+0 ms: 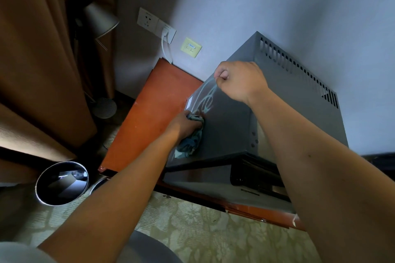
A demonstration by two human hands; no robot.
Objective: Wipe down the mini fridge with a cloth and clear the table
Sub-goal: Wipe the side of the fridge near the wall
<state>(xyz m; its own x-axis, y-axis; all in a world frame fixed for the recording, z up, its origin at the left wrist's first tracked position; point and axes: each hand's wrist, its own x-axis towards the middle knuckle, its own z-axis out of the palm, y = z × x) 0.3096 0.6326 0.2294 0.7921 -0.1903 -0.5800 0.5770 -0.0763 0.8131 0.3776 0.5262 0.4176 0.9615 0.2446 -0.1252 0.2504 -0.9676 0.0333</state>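
In the head view, the mini fridge [245, 117] stood on the reddish wooden table [149, 117] against the wall, a rigid grey metal box with slotted vents along its back edge, probably too heavy to shift with one hand. The left hand [183, 125] had its fingers bunched around a soft, crumpled teal cloth [191, 141], pressing it to the fridge's smooth side panel (pale wet smears showed above). The right hand [239, 81] rested on the top corner, fingers curled tight, apparently steadying it; whether it pinched anything I could not tell.
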